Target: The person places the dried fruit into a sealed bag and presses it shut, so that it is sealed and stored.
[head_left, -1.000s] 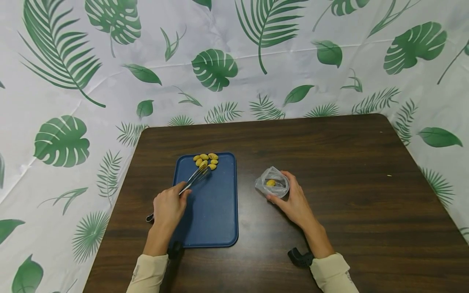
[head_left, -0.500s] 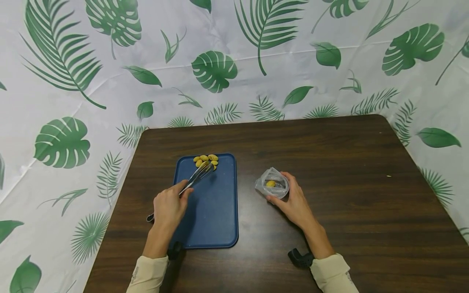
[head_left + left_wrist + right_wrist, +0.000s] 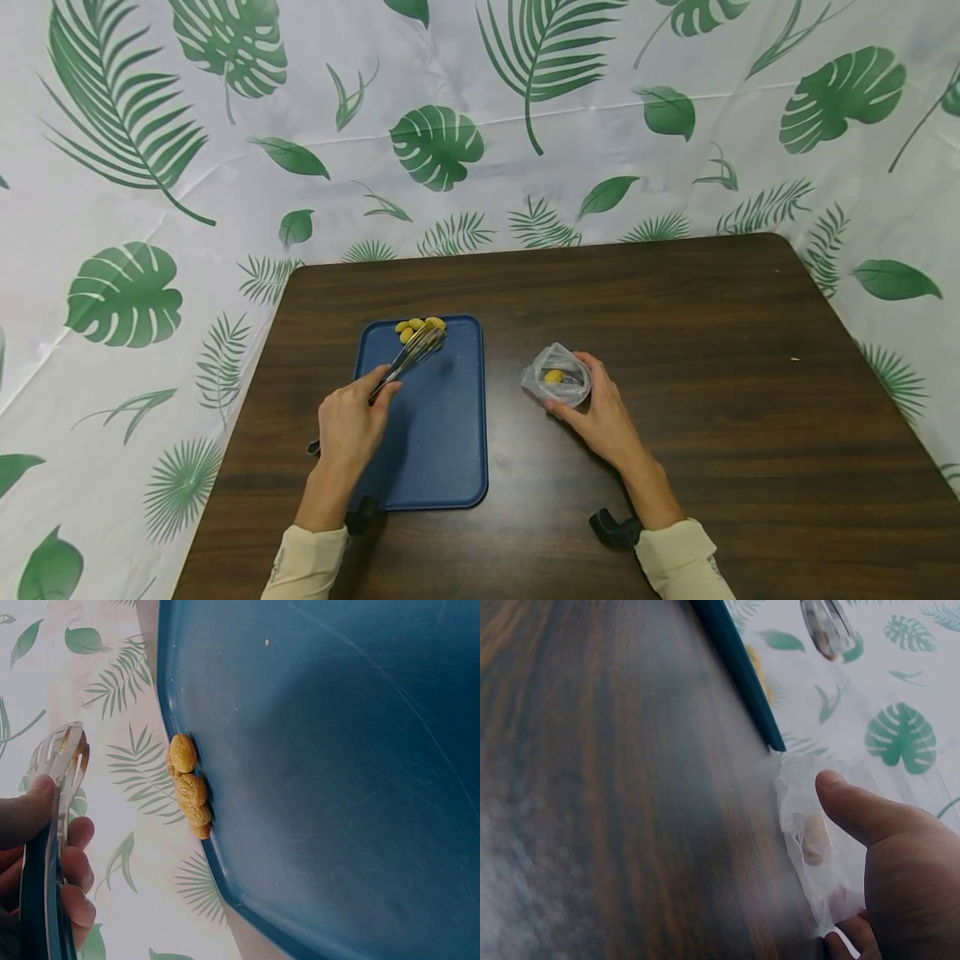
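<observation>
In the head view my left hand [image 3: 351, 425] grips metal tongs [image 3: 411, 358], their slotted tips raised over the far end of a blue tray [image 3: 442, 450]. The left wrist view shows a yellow-brown piece [image 3: 69, 741] between the tips of the tongs. Several wrinkled yellow pieces [image 3: 191, 790], like nuts or dried fruit, lie bunched by the tray's far rim. My right hand [image 3: 603, 417] holds a clear plastic bag [image 3: 536, 379] by its side, thumb and fingers round the opened mouth. One yellow piece [image 3: 553, 377] shows inside the bag.
The dark wooden table [image 3: 712, 358] extends well to the right of the bag. A tiny pale scrap [image 3: 795, 359] lies there. A white backdrop [image 3: 337, 183] with green leaves hangs behind the table and on the left.
The tongs have risen from the bunch of yellow pieces and moved slightly right, with one piece between their tips. My right hand and the bag have stayed in place.
</observation>
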